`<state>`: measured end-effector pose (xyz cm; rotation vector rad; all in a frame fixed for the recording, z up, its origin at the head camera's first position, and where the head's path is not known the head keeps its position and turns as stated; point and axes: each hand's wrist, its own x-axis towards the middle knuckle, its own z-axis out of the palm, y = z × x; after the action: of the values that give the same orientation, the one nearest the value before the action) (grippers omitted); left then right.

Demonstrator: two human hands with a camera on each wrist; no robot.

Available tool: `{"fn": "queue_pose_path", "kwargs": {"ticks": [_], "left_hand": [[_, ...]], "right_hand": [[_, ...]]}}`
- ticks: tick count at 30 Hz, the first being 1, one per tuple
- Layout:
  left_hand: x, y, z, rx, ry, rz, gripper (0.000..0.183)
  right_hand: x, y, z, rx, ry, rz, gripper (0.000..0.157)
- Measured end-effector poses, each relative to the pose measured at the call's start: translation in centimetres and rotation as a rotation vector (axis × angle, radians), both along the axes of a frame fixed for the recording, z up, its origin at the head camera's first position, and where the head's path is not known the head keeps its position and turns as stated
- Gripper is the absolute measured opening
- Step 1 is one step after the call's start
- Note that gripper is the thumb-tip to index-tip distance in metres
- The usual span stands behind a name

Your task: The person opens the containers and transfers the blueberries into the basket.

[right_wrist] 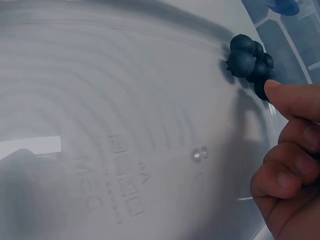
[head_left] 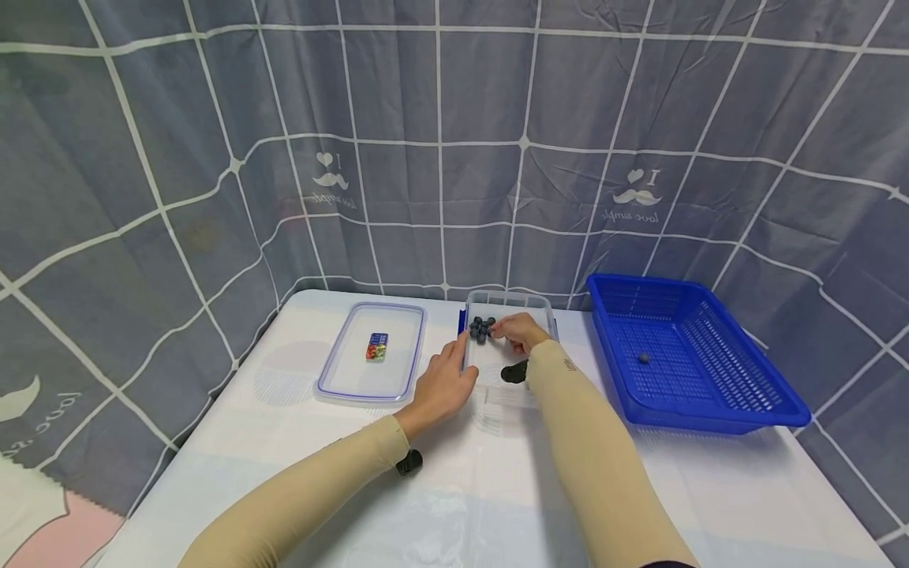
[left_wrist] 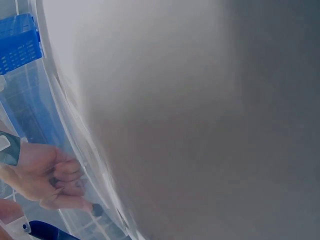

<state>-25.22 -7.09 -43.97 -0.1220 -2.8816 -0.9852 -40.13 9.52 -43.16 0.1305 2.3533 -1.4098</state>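
Observation:
Inside a clear plastic container [head_left: 510, 296], several dark blueberries [head_left: 479, 330] sit clustered toward the left side. My right hand [head_left: 522, 331] reaches in and pinches one berry at the cluster's edge between thumb and index finger. In the right wrist view, that blueberry [right_wrist: 261, 90] shows at the thumb tip, close against the others, with the remaining fingers curled. My left hand [head_left: 442, 385] rests at the container's left side, its fingers extended along the wall near a blue clip [head_left: 461, 322]. The left wrist view catches only part of its fingers [left_wrist: 10, 212].
Left of the container lies a clear lid [head_left: 337, 375] with a blue seal and a small fruit-printed label [head_left: 377, 347]. A blue perforated basket [head_left: 710, 418] stands at the right with a single blueberry [head_left: 643, 358] in it. A grey checked curtain [head_left: 483, 189] hangs behind the white table [head_left: 454, 505].

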Motion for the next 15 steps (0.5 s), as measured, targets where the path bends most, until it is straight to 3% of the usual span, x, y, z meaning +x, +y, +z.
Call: {"fn": "queue_pose_path", "kwargs": {"ticks": [7, 15], "left_hand": [[0.0, 0.1, 0.1, 0.003, -0.002, -0.002, 0.07], [0.0, 0.1, 0.0, 0.01, -0.003, 0.0, 0.069]], "right_hand": [[-0.3, 0.1, 0.7, 0.023, 0.009, 0.03, 0.032], [-0.6, -0.2, 2.9, 0.023, 0.063, 0.081, 0.03]]}}
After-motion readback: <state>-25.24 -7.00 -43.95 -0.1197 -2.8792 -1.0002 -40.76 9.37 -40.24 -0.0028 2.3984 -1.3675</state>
